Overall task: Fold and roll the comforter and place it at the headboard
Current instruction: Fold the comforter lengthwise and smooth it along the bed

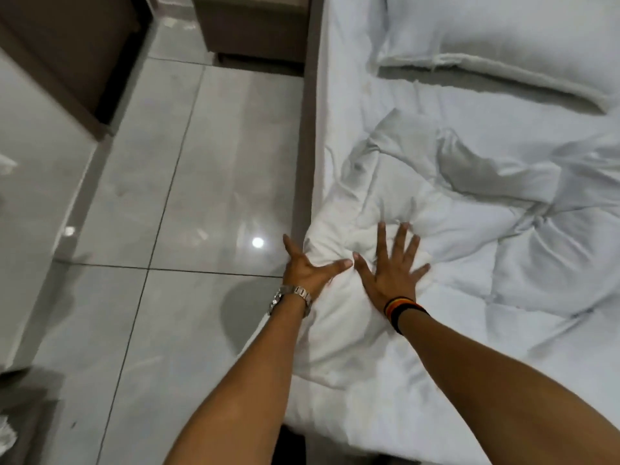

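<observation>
A white quilted comforter lies rumpled over the bed, its left edge bunched at the side of the mattress. My left hand, with a metal watch on the wrist, presses against that bunched edge, thumb pointing right and fingers spread. My right hand, with dark bands on the wrist, lies flat on top of the comforter just beside it, fingers fanned out. Neither hand has fabric pinched in it. A white pillow rests at the head end, top right.
Glossy grey floor tiles run along the left of the bed. A brown nightstand stands at the top by the bed's head. A dark cabinet and a pale unit line the left side.
</observation>
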